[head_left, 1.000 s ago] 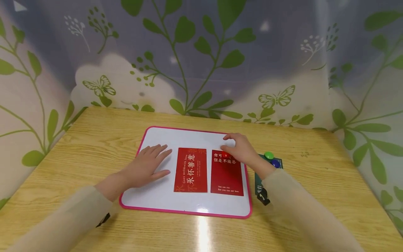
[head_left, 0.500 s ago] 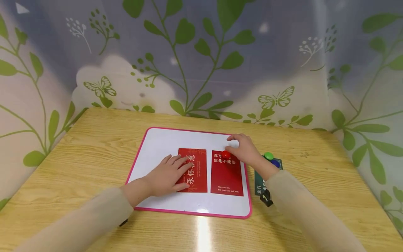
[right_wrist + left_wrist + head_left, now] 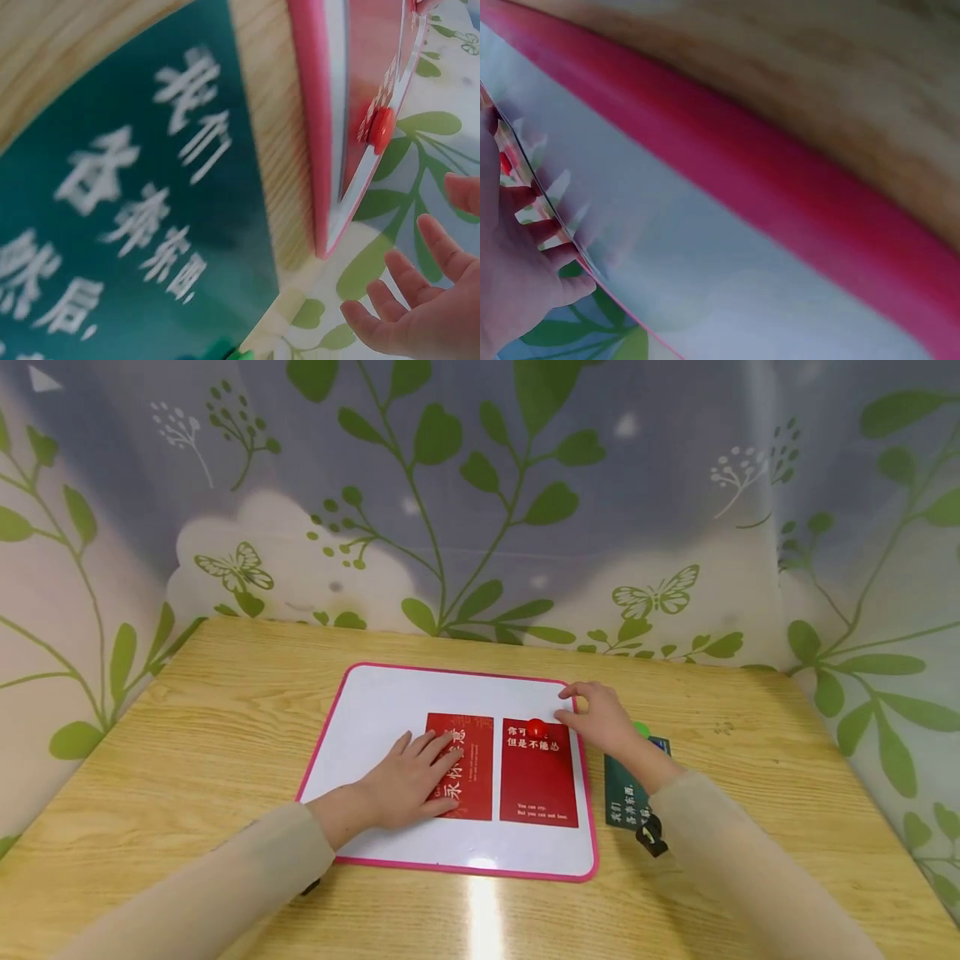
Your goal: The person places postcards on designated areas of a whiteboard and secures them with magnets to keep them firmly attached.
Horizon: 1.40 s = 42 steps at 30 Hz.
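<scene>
A whiteboard [image 3: 375, 702] with a pink rim lies on the table, bearing two red cards side by side. My left hand [image 3: 412, 781] rests with fingers spread on the left red card [image 3: 477, 777], covering part of its white lettering. On the top of the right red card [image 3: 540, 789] sits a round red magnet [image 3: 536, 728], which also shows in the right wrist view [image 3: 382, 130]. My right hand [image 3: 602, 722] hovers over the board's right edge, thumb and fingers apart, holding nothing. In the right wrist view its fingers [image 3: 442, 247] are spread.
Right of the board, a dark green card [image 3: 621, 793] with white lettering lies on the wooden table [image 3: 750, 777]. A green magnet [image 3: 642, 728] and a mostly hidden blue magnet [image 3: 663, 743] are at its top. A leaf-patterned cloth [image 3: 480, 568] stands behind the table.
My left hand has moved right from the bare left part of the board onto the left red card. My right hand has shifted right, away from the red magnet.
</scene>
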{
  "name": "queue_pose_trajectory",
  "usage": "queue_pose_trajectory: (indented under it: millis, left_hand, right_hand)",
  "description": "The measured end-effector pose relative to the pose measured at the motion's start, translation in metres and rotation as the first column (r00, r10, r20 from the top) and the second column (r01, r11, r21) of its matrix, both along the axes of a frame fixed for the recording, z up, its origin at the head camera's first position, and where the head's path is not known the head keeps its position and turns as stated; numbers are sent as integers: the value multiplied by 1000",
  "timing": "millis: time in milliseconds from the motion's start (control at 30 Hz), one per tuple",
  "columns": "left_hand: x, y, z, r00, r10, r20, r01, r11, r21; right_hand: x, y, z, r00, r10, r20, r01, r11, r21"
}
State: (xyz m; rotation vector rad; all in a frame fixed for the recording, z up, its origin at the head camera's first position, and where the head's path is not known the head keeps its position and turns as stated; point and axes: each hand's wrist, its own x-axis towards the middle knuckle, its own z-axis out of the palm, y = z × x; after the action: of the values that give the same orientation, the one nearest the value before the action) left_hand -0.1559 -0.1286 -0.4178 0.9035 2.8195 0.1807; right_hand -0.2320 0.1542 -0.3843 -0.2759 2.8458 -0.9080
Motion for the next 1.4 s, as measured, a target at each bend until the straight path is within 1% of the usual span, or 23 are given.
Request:
queue_pose_trajectory:
  millis: [100, 233, 333, 433, 533, 633, 800, 900, 967, 1133, 1400]
  left_hand:
    - [-1, -1, 0, 1000, 4, -4, -4, 1000, 7]
    - [0, -4, 3, 997, 27, -69, -25, 999, 38]
    - [1, -8, 6, 993, 42, -112, -35, 997, 64]
    - [6, -14, 7, 992, 34, -118, -26, 997, 69]
    - [10, -21, 4, 992, 21, -128, -14, 998, 61]
    - [14, -27, 1, 989, 17, -147, -8, 998, 67]
    - [17, -32, -5, 994, 15, -110, -8, 998, 64]
    - [17, -31, -7, 996, 12, -83, -8, 999, 53]
    - [18, -32, -8, 997, 11, -81, -7, 999, 50]
    - [18, -32, -8, 997, 13, -75, -8, 998, 60]
    - [18, -30, -6, 999, 21, -44, -18, 997, 72]
  right_hand:
    - [1, 8, 0, 1000, 1, -3, -1, 1000, 6]
    - [5, 23, 0, 1000, 12, -25, -11, 1000, 29]
    - [9, 37, 0, 996, 22, -83, -16, 996, 83]
    - [13, 52, -1, 990, 23, -136, -1, 987, 162]
    - [16, 68, -3, 988, 20, -151, 17, 970, 240]
    - [20, 82, -5, 989, 14, -145, 30, 954, 297]
    - [28, 95, -7, 990, -5, -141, 56, 930, 363]
    - [30, 100, -9, 991, -16, -132, 68, 914, 399]
    - [30, 102, -11, 992, -20, -121, 69, 906, 418]
    - [31, 108, -15, 996, -42, -79, 72, 900, 429]
    - [29, 109, -19, 996, -55, -64, 77, 897, 434]
